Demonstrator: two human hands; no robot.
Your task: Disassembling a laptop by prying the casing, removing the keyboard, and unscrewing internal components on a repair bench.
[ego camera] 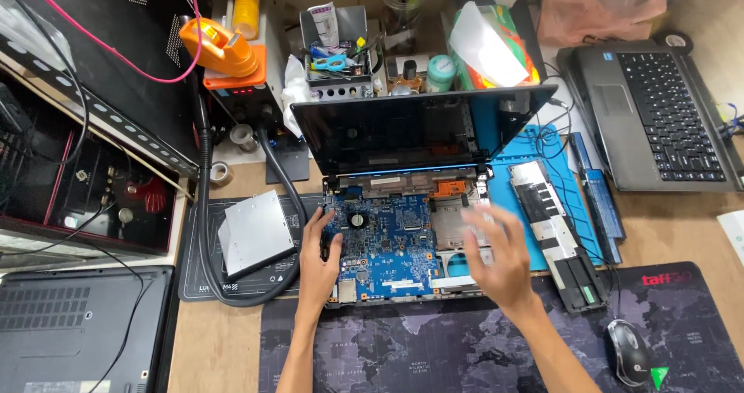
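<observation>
An opened laptop lies in front of me with its dark screen tilted back and its blue circuit board bare in the base. My left hand rests on the board's left edge, fingers touching it. My right hand hovers over the right side of the base, blurred, fingers spread and holding nothing.
A silver optical drive and a black hose lie at left. A long battery pack sits on a blue mat at right, a mouse on the dark desk mat. Another laptop stands far right; tools crowd the back.
</observation>
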